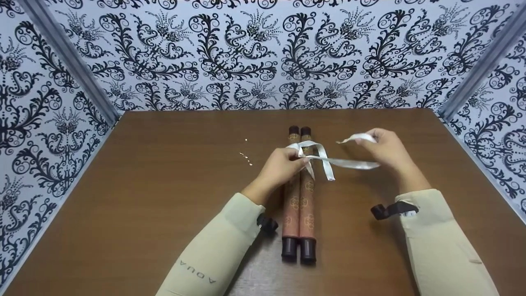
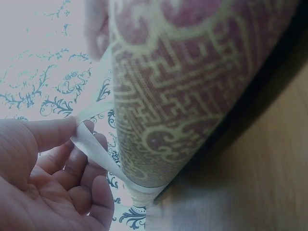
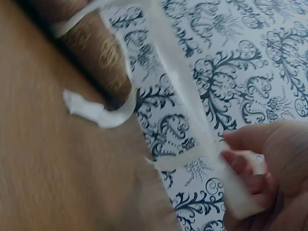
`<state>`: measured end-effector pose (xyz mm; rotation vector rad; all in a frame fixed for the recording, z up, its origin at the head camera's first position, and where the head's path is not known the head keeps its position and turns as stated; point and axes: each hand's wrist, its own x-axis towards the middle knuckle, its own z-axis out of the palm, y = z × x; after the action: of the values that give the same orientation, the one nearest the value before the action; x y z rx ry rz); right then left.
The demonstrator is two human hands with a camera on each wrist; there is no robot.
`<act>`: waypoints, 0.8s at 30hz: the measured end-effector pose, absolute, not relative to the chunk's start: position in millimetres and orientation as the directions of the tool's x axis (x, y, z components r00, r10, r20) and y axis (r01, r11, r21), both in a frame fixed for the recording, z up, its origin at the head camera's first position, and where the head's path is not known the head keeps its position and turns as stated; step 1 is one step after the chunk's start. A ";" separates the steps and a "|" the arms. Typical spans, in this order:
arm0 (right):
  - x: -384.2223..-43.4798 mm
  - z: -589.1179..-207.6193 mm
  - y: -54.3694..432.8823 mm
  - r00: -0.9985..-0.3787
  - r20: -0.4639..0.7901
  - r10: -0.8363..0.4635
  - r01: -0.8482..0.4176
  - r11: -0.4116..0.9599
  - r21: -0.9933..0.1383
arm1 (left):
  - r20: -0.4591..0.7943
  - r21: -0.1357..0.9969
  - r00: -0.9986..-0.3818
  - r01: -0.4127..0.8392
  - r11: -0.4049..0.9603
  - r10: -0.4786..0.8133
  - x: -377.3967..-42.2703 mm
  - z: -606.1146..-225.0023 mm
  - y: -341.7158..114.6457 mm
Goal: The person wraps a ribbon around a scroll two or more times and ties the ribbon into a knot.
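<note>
Two rolled scrolls in reddish-brown patterned fabric lie side by side, their dark knobs toward the person. A white ribbon loops around their upper half. At the scrolls, my left hand pinches the ribbon between thumb and fingers; the left wrist view has the pinched ribbon beside the patterned fabric. Off to the right, my right hand holds a long stretch of ribbon, whose free tip pokes out past the fingers. Another ribbon tail hangs loose over the scrolls' right side.
Small white scraps are scattered on the brown table, left of the scrolls. Walls with black-and-white scrollwork stand at the back and both sides. A dark strap sits around the right wrist.
</note>
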<state>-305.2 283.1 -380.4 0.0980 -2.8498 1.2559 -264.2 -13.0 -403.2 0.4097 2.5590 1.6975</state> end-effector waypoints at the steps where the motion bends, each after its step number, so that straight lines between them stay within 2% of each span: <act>1: -305.4 -381.7 284.4 -0.998 0.026 -0.057 -0.059 0.712 -0.699 | 0.107 0.910 -0.964 0.193 0.367 0.242 -264.1 -403.3 -13.0; 5: -306.6 -386.4 284.3 -0.996 -0.038 -0.080 -0.041 0.797 -0.602 | 0.110 0.904 -0.964 0.199 0.378 0.243 -263.3 -403.3 -12.6; 9: -305.7 -388.4 274.5 -0.994 -0.009 -0.107 -0.083 0.816 -0.572 | 0.139 0.883 -0.957 0.236 0.406 0.254 -262.9 -403.2 -10.8; 15: -299.8 -387.1 249.2 -0.976 0.036 -0.215 -0.190 0.760 -0.622 | 0.155 0.870 -0.953 0.257 0.420 0.261 -263.4 -403.4 -9.2; 24: -286.3 -392.0 204.7 -0.923 0.125 -0.364 -0.329 0.578 -0.747 | 0.145 0.879 -0.954 0.245 0.409 0.261 -264.3 -404.2 -9.0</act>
<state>-286.3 204.7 -392.0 0.6213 -2.8283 1.3238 -264.3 -9.0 -404.2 0.4715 2.6243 1.6327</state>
